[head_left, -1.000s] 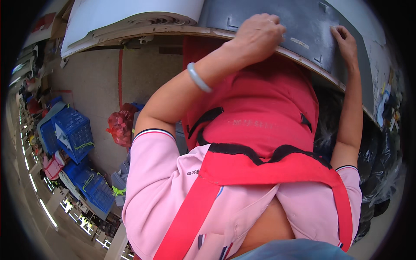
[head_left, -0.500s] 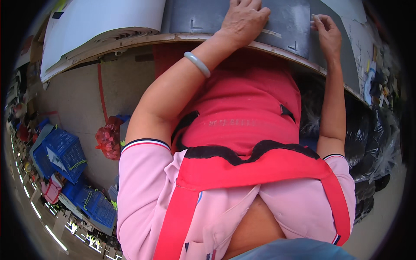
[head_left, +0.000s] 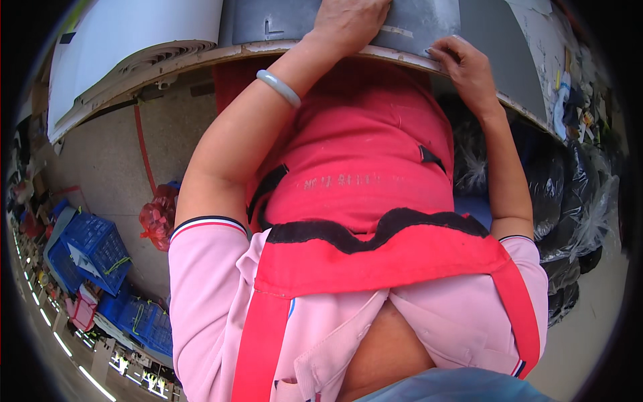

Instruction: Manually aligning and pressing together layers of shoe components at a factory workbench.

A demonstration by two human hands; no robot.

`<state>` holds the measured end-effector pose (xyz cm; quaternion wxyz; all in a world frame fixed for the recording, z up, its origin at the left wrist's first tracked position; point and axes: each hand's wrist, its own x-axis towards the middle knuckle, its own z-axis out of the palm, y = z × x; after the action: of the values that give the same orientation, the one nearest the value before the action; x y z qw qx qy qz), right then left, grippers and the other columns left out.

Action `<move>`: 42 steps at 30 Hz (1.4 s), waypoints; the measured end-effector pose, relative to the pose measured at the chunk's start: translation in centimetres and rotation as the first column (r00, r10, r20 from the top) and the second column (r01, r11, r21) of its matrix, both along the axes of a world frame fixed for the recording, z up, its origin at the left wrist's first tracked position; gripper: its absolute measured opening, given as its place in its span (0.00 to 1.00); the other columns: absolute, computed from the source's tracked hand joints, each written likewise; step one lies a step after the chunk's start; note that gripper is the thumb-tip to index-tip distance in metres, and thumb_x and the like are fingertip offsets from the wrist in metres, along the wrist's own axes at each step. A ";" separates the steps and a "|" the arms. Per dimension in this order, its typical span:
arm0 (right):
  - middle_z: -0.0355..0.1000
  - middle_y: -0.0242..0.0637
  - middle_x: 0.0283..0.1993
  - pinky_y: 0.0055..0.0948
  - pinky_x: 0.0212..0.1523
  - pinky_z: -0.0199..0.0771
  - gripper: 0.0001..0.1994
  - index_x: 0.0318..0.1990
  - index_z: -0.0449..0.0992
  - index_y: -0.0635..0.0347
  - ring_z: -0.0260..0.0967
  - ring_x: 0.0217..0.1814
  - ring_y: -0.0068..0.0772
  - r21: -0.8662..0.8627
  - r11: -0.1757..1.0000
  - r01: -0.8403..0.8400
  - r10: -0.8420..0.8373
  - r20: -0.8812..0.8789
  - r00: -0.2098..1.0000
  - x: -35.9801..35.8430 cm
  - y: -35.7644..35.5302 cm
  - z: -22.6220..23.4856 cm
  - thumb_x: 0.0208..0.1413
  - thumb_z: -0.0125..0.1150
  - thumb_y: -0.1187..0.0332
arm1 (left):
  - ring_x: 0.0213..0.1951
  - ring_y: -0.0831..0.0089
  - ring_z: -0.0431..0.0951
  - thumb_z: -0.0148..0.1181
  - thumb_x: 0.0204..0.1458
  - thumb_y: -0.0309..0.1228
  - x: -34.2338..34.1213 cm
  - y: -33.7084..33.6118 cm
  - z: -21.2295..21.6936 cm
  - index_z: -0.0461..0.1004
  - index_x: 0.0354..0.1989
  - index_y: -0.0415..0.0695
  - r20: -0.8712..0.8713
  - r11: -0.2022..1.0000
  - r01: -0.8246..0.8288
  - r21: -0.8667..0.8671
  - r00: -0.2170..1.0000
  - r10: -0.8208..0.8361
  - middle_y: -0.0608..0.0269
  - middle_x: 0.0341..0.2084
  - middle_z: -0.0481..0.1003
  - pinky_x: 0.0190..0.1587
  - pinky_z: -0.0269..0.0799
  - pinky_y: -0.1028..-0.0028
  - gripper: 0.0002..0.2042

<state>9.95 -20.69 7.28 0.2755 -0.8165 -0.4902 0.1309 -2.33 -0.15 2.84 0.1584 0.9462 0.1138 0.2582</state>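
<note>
The left hand [head_left: 348,23] lies palm down on a grey sheet [head_left: 429,20] at the top of the view, fingers spread flat across it and pressing rather than gripping; the fingertips run out of the frame, so how far they reach cannot be told. A pale green bangle [head_left: 279,88] sits on that forearm, just below the wrist. The right hand [head_left: 465,67] rests at the near edge of the same sheet, fingers curled over the rim where it meets the counter [head_left: 201,57], seemingly pinching the sheet's edge, though the angle leaves that unsure. The two hands are apart, the left further onto the sheet, the right nearer the body and to the right.

The grey sheet lies flat on the counter, reaching to its front edge, with a small angled mark near its left part. Beside it on the left, a stack of white sheets [head_left: 140,33] lies on the same counter, its layered edges showing at the front.

Below the counter, a red apron [head_left: 362,181] covers the person's front over a pink shirt [head_left: 207,281]. On the floor to the left stand blue plastic crates [head_left: 94,248] and a red bag [head_left: 157,218]. To the right, black plastic bags [head_left: 569,201] are heaped beside the counter.
</note>
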 end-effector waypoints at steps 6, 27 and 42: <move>0.75 0.41 0.32 0.30 0.38 0.72 0.06 0.38 0.76 0.63 0.73 0.33 0.35 -0.044 0.998 -0.049 0.051 0.042 0.998 0.7 -0.6 0.3 0.59 0.62 0.70 | 0.57 0.57 0.70 0.53 0.60 0.35 -0.4 0.1 0.3 0.76 0.49 0.47 -0.012 1.000 0.001 -0.019 1.000 -0.001 0.56 0.48 0.72 0.63 0.56 0.36 0.12; 0.75 0.28 0.27 0.19 0.32 0.73 0.10 0.40 0.80 0.62 0.71 0.29 0.17 -0.010 0.975 0.223 -0.206 -0.432 0.878 4.5 2.0 -0.7 0.59 0.66 0.64 | 0.59 0.60 0.68 0.53 0.61 0.36 0.1 0.3 0.9 0.76 0.51 0.47 -0.128 1.000 0.002 -0.028 0.992 -0.005 0.56 0.52 0.72 0.67 0.54 0.43 0.13; 0.79 0.37 0.34 0.25 0.42 0.75 0.11 0.44 0.82 0.60 0.75 0.35 0.27 0.109 0.979 0.175 -0.191 0.169 0.967 14.5 11.5 -3.0 0.61 0.64 0.62 | 0.63 0.63 0.65 0.58 0.59 0.36 0.2 0.3 -1.3 0.75 0.53 0.55 -0.025 0.998 -0.066 0.015 0.997 0.066 0.63 0.54 0.70 0.66 0.49 0.35 0.14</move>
<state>24.48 -9.21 4.29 0.2790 -0.8530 -0.4410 0.0083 -2.14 0.19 1.52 0.1417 0.9462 0.1453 0.2520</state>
